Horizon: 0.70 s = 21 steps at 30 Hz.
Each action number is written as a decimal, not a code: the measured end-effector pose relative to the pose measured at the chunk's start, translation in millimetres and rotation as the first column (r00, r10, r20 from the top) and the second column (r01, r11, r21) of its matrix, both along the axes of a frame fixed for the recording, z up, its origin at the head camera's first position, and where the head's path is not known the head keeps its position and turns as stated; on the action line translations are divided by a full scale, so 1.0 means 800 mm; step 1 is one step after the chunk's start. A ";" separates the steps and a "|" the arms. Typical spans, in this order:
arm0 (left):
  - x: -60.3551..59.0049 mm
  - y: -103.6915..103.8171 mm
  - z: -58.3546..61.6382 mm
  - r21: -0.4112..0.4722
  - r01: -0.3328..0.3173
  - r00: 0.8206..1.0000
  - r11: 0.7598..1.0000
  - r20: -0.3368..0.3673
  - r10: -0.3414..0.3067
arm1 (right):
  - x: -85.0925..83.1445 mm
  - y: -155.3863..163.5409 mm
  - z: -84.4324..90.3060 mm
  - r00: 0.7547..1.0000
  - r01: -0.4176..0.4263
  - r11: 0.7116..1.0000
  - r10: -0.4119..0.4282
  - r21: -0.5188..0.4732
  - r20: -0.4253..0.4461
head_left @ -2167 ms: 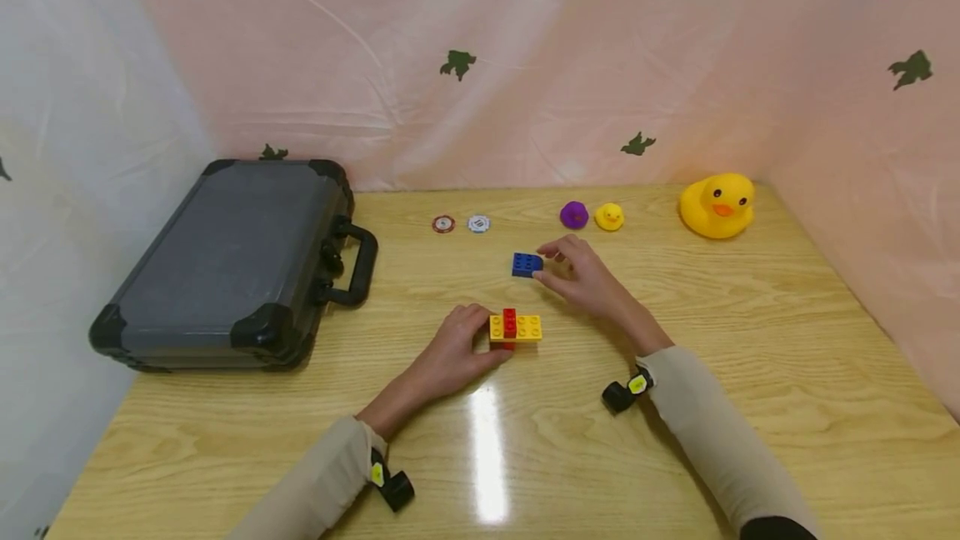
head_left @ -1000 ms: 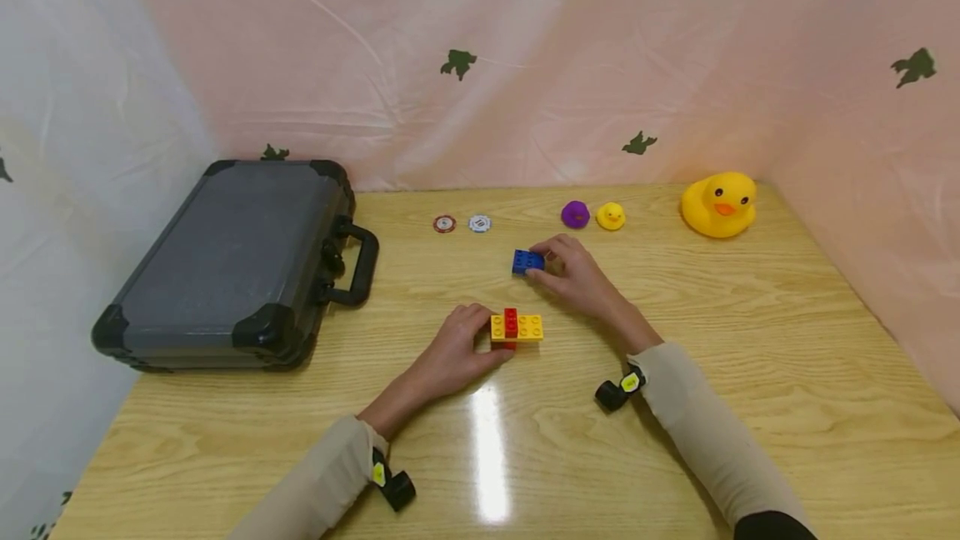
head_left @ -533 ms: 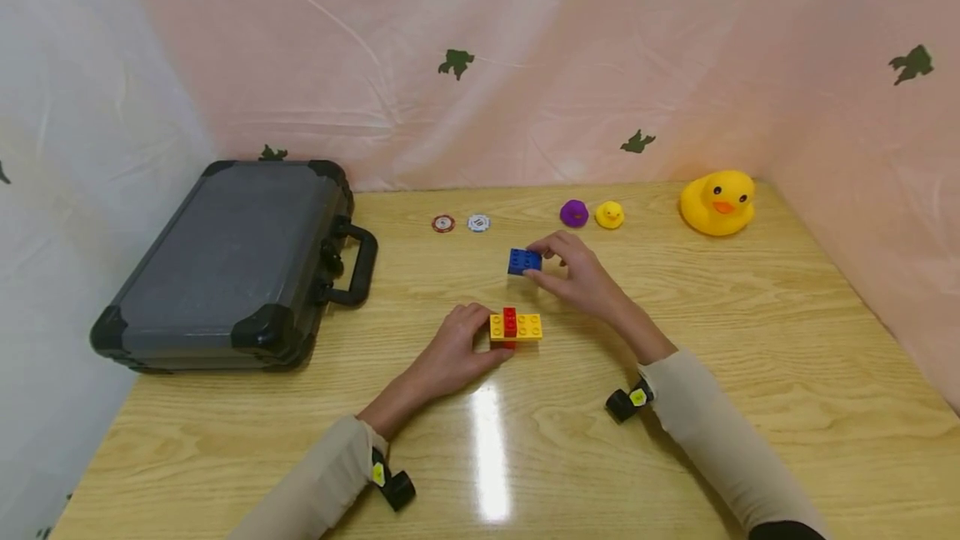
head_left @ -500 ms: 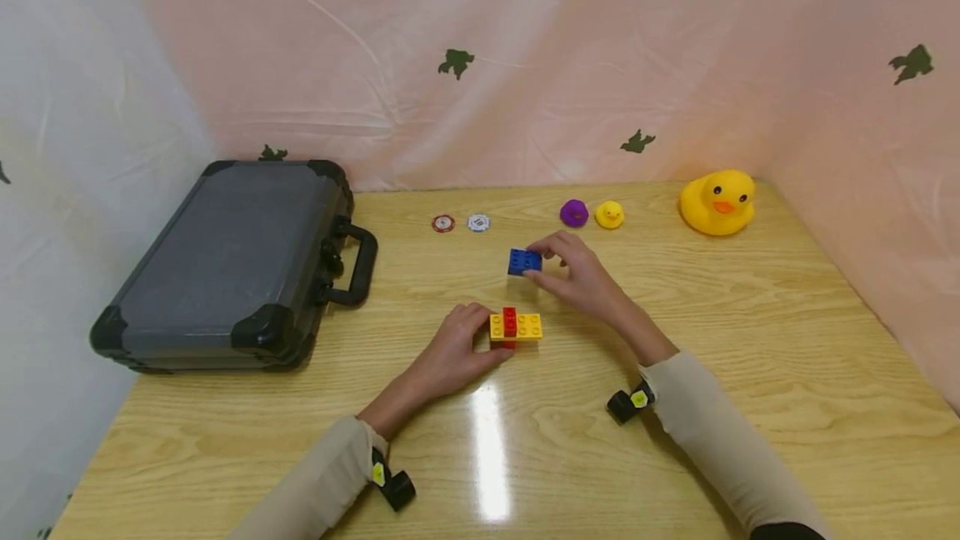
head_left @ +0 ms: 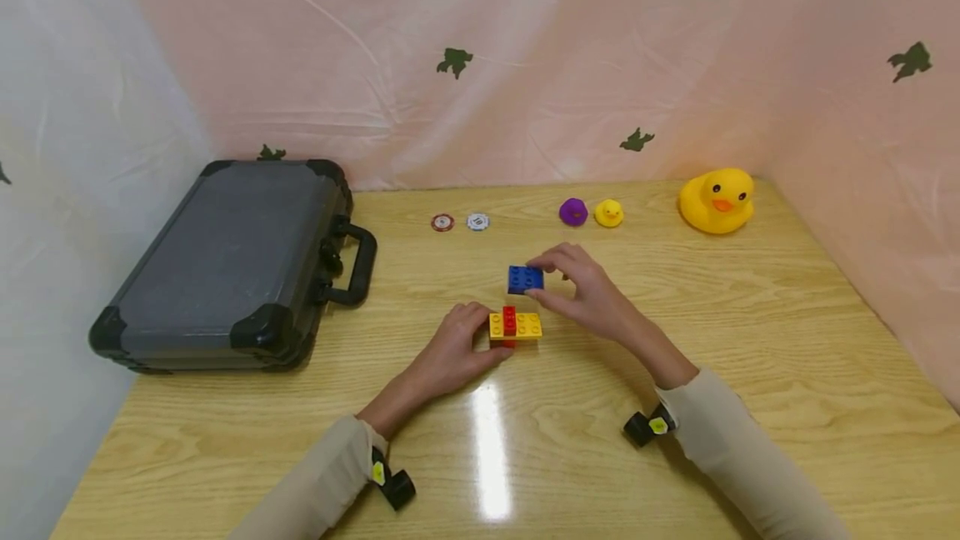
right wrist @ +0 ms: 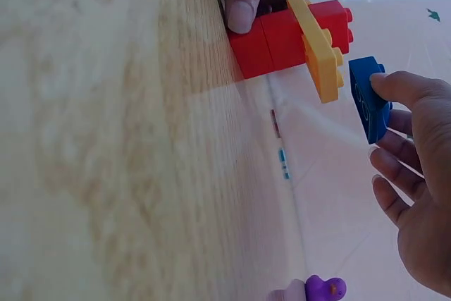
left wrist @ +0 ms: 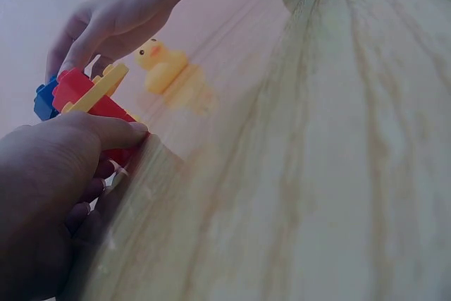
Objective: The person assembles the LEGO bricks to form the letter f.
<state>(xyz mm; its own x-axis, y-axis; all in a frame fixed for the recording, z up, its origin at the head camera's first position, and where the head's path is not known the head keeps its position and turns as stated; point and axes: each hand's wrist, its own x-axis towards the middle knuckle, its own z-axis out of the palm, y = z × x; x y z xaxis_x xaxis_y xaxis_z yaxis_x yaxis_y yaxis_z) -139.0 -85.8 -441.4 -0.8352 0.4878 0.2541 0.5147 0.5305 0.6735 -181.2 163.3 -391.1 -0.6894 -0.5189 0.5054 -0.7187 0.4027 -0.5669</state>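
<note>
My left hand [head_left: 450, 357] grips the base of a small stack of toy bricks on the table. Red bricks [right wrist: 268, 44] make up its lower part, a flat yellow brick [head_left: 531, 326] lies across it, and one red brick [head_left: 509, 321] sits on top of the yellow. A blue brick [head_left: 525, 279], studs up, is pinched between the thumb and fingers of my right hand [head_left: 588, 294]. In the right wrist view the blue brick [right wrist: 370, 100] hangs in the air beside the stack, apart from the yellow brick [right wrist: 315, 47].
A grey case [head_left: 225, 265] with a black handle [head_left: 360, 267] lies at the left. Along the back are a red chip [head_left: 442, 222], a white chip [head_left: 477, 222], a purple duck [head_left: 573, 212], a small yellow duck [head_left: 609, 213] and a big yellow duck [head_left: 716, 201].
My right hand has taken hold of the blue brick, lifted it off the table and brought it nearer the stack. The left hand and the stack have stayed in place.
</note>
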 end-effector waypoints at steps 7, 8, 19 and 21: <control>0.000 0.000 0.000 -0.005 -0.003 1.000 1.000 0.005 0.003 | 0.011 0.000 0.002 1.000 -0.014 1.000 0.014 -0.004 0.012; 0.000 0.000 0.000 -0.007 -0.005 1.000 1.000 0.008 0.005 | 0.013 0.000 0.003 1.000 -0.017 1.000 0.017 -0.006 0.017; 0.000 0.000 0.001 -0.004 -0.012 1.000 1.000 -0.018 0.012 | 0.029 -0.002 0.006 0.997 -0.079 0.997 0.079 -0.009 -0.003; 0.000 0.000 0.001 -0.001 -0.009 1.000 1.000 -0.017 0.009 | 0.031 -0.003 0.006 0.996 -0.086 0.996 0.086 -0.011 -0.004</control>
